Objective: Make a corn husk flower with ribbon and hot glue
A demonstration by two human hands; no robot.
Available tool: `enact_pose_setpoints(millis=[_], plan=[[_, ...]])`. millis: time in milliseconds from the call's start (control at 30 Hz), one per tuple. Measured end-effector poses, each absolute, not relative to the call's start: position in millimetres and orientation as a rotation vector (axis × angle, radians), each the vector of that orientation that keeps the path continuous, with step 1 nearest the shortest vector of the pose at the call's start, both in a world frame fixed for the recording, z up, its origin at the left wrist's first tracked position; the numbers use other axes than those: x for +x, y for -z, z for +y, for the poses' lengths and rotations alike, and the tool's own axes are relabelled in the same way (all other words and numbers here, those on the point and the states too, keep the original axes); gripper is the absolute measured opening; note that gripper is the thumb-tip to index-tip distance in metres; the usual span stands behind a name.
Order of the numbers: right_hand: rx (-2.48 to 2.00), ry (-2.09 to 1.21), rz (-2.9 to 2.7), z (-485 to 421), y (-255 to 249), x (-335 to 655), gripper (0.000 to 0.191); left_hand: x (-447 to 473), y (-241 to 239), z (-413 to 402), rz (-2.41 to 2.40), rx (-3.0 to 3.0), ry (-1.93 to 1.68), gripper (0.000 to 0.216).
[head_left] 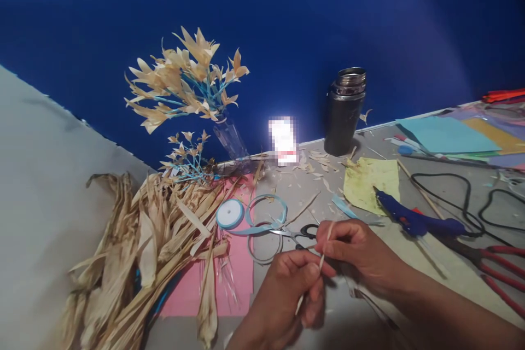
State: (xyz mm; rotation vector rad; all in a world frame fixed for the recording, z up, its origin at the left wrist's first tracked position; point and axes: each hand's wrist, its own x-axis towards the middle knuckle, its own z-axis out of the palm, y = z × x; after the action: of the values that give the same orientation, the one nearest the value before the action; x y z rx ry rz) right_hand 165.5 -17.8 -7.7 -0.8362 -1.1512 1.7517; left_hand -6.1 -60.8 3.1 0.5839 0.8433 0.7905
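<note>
Between my two hands runs a thin, pale strip of dried husk point(322, 260). My left hand point(293, 284) pinches its lower part between thumb and fingers. Just above, my right hand point(359, 246) grips the same strip near its upper end, with its fingertips almost touching the left ones. Black-handled scissors point(289, 233) lie right behind my hands, their handles partly covered by my right hand. A roll of light blue tape point(229, 214) and its loose loop point(266, 228) rest to the left of the scissors.
Dried corn husks point(143, 246) heap over pink paper point(188, 301) at left. Husk flowers point(184, 82) stand in a clear vase point(232, 139). A dark flask point(344, 115) stands behind. At right lie a blue glue gun point(414, 216), yellow paper point(373, 178) and red-handled shears point(498, 265).
</note>
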Motion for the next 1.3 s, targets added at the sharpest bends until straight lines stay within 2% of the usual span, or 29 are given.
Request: enact_pose_setpoints(millis=[167,300,400,467,600,767,1000,1067,1133,1233,1267,1300], plan=[[-0.988,-1.661,-1.099,-20,10,163,0.049,-4,-2,-64,0.888,0.767,-0.729,0.039],[-0.912,-1.869,-1.061,-24,10,163,0.04,-1,2,-63,0.832,0.671,-0.785,0.039],[-0.857,-1.938,-1.131,-24,8,164,0.045,-2,4,-60,0.763,0.58,-0.821,0.038],[-0.879,-1.868,-1.16,-23,7,165,0.038,-3,3,-60,0.761,0.572,-0.808,0.038],[-0.984,-1.745,-1.161,-18,7,167,0.037,-6,-1,-63,0.883,0.721,-0.736,0.038],[-1.128,-1.586,-1.024,-16,11,169,0.052,-9,-1,-69,0.993,0.85,-0.616,0.041],[-1.287,-1.438,-1.096,-15,11,171,0.055,-15,-2,-66,1.004,0.812,-0.628,0.041],[-1.339,-1.327,-1.212,-16,8,176,0.054,-19,-4,-64,1.044,0.8,-0.682,0.041],[-1.372,-1.047,-1.34,-19,4,180,0.048,-24,-7,-62,1.094,0.792,-0.722,0.041],[-1.134,-0.635,-1.625,-26,2,180,0.017,-31,-14,-59,1.136,0.846,-0.715,0.04],[-0.995,-0.57,-1.75,-28,3,179,0.017,-33,-17,-59,1.14,0.88,-0.701,0.039],[-0.869,-0.535,-1.869,-29,5,177,0.027,-35,-19,-59,1.138,0.912,-0.684,0.038]])
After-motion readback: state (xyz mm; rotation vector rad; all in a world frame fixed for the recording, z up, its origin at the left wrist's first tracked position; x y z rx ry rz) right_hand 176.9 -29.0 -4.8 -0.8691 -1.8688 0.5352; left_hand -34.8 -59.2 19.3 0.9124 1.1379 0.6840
